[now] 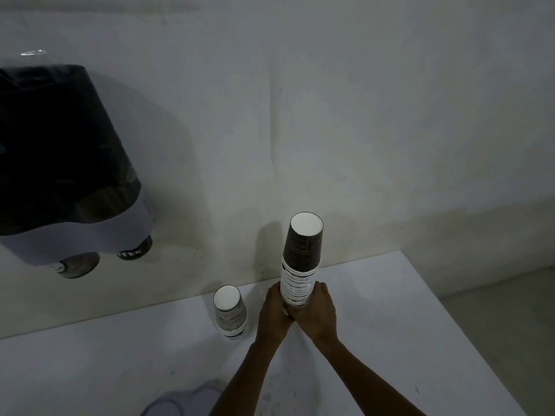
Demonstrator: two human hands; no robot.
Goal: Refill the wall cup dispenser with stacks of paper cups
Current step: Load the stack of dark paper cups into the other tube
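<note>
Both hands, left [274,313] and right [315,312], clasped the tall cup stack [300,259] near the worktop [405,325] back edge; a short stack [229,312] stood at nine o'clock.

White table [390,340], speckled, corner toward right. Pale wall [330,115] behind, w/ faint vertical crease. Grey lid-like thing [180,400] on table at bottom edge, partly cut off. Floor [510,310] at right. Dim light.
</note>
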